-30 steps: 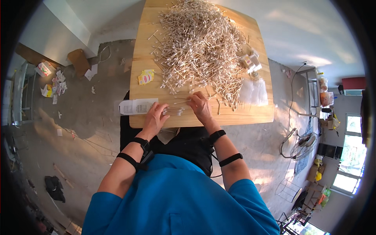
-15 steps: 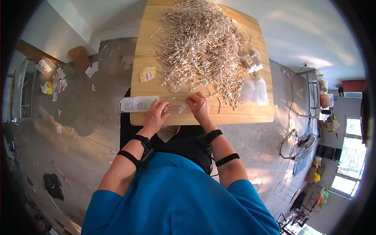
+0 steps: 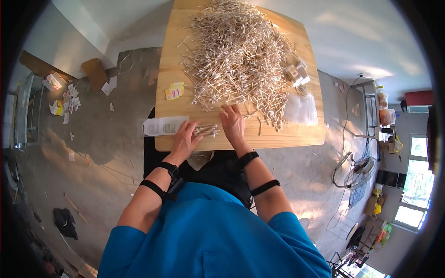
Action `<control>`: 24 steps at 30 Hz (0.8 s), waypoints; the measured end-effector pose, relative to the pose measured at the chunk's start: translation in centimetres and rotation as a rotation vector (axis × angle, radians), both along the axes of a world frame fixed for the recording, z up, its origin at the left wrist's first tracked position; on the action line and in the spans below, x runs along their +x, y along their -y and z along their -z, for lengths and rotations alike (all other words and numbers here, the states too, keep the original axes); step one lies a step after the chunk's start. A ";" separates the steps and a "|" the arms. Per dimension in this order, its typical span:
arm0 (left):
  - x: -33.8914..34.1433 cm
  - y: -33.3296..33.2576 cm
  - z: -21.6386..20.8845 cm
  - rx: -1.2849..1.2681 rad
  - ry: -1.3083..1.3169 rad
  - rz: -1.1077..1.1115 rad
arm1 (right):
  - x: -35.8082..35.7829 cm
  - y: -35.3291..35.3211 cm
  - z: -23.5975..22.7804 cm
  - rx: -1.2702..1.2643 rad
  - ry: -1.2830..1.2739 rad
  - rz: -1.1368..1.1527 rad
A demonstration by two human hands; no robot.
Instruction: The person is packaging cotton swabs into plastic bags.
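Swab bundle (image 3: 207,130) laid between two grips

On the wooden surface (image 3: 287,138), the bundle is met by the left grip's (image 3: 184,137) fingers; whether it is clasped cannot be told. The right grip (image 3: 233,125) is placed by the swab pile's (image 3: 236,60) near edge, fingers loosely bent; whether anything is pinched cannot be seen. A white packet (image 3: 160,126) is set leftmost.

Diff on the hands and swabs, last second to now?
Right hand moved away from the body, fingertips now near the swab pile. The swabs that stuck out left from its fingertips are gone from there, apparently let go onto the swab row. Unchanged: left hand at the row's left end, white packet, yellow packet.
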State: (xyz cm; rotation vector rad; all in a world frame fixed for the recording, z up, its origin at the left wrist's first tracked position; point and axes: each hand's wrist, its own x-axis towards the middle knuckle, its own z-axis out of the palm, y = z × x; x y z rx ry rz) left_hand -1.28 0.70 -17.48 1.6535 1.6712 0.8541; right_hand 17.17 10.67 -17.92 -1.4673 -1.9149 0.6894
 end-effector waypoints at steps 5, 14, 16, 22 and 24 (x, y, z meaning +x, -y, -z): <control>0.0 -0.2 -0.3 -0.053 0.000 0.006 | 0.3 -0.7 0.6 -0.006 0.241 -0.187; -0.1 0.0 -0.4 -0.012 0.042 0.005 | 0.1 -0.3 -0.1 0.012 0.165 0.307; -0.2 -0.1 -0.5 -0.011 0.035 -0.001 | -0.1 -0.7 0.0 -0.028 0.166 0.277; 0.1 0.1 -0.6 -0.059 0.025 0.003 | 2.5 0.9 0.6 -0.056 0.145 0.105; 0.2 0.0 -0.6 -0.055 0.020 -0.006 | 3.3 1.5 0.4 -0.068 0.087 0.002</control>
